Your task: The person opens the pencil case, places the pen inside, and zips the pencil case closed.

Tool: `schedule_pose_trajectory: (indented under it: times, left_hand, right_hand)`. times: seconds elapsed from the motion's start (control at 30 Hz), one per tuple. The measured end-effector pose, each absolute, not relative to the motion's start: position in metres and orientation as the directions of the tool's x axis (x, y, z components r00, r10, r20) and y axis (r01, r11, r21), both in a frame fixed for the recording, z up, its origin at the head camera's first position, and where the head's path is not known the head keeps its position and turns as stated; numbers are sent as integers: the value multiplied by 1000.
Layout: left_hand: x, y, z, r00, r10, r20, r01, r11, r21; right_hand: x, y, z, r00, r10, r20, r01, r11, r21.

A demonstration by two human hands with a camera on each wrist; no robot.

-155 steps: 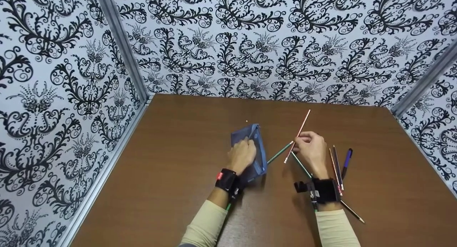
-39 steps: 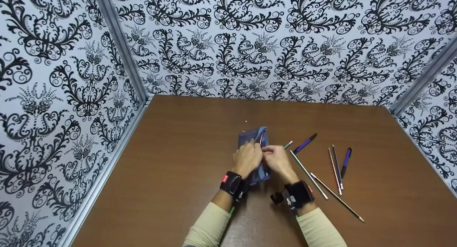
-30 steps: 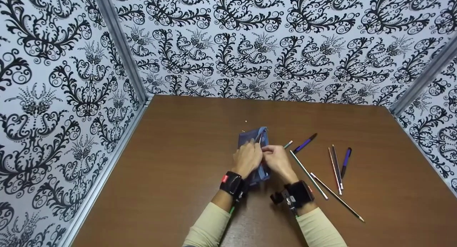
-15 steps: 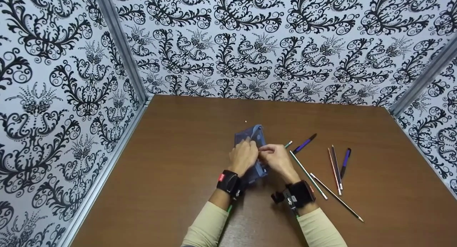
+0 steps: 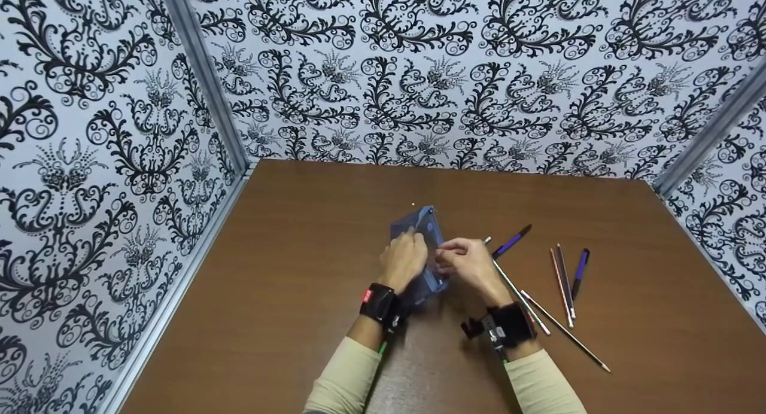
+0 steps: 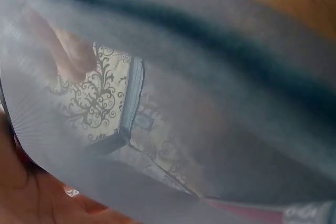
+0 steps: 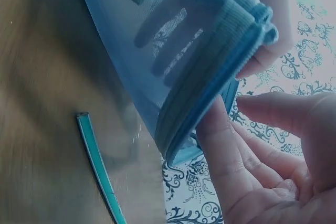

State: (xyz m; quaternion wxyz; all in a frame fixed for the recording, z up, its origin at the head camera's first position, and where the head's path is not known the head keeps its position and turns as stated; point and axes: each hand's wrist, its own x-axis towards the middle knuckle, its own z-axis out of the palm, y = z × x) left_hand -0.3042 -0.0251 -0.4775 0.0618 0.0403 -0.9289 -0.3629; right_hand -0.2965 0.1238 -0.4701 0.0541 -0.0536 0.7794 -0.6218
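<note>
A blue see-through mesh pencil case (image 5: 432, 282) with a zip edge is held up off the table. My left hand (image 5: 404, 259) grips its left side, fingers curled over it. At the zip side is my right hand (image 5: 470, 264). In the right wrist view, the right index finger (image 7: 218, 145) touches the zip edge while the thumb stands apart, with no object between them. Through the mesh (image 6: 42, 103), the left wrist view shows a pinkish strip (image 6: 252, 211) low down; what it is, I cannot tell.
Right of the hands on the brown table (image 5: 287, 252) lie a green pencil (image 5: 514, 288), a dark pencil (image 5: 568, 330), a blue-black pen (image 5: 511, 241), two more pencils (image 5: 561, 288) and another pen (image 5: 580, 273). Patterned walls (image 5: 419, 73) enclose the back and sides.
About five seconds ago my right hand held a red-and-white pencil; it no longer does. Over the last second the pencil case has shifted slightly left, and my right hand has drawn back a little.
</note>
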Motion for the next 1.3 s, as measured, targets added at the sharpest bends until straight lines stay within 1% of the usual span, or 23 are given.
schedule_pose_trajectory:
  times: [0.17, 0.4, 0.6, 1.03, 1.3]
  left_hand:
    - [-304, -28, -477, -988, -133, 74, -45, 723, 689]
    - [-304, -31, -476, -989, -139, 46, -64, 694, 718]
    - [-303, -33, -477, -988, -145, 48, -66, 690, 721]
    - [-304, -37, -478, -990, -128, 66, -39, 681, 731]
    - [-304, -38, -477, -989, -127, 79, -29, 680, 733]
  right_hand:
    - [-297, 127, -469, -989, -148, -10, -24, 228, -973]
    - [-299, 136, -467, -985, -169, 46, -97, 308, -946]
    - [-301, 146, -467, -985, -164, 62, -118, 359, -926]
    - [-304, 174, -469, -991, -122, 54, -102, 430, -897]
    - [-303, 191, -465, -992, -88, 88, -123, 559, -820]
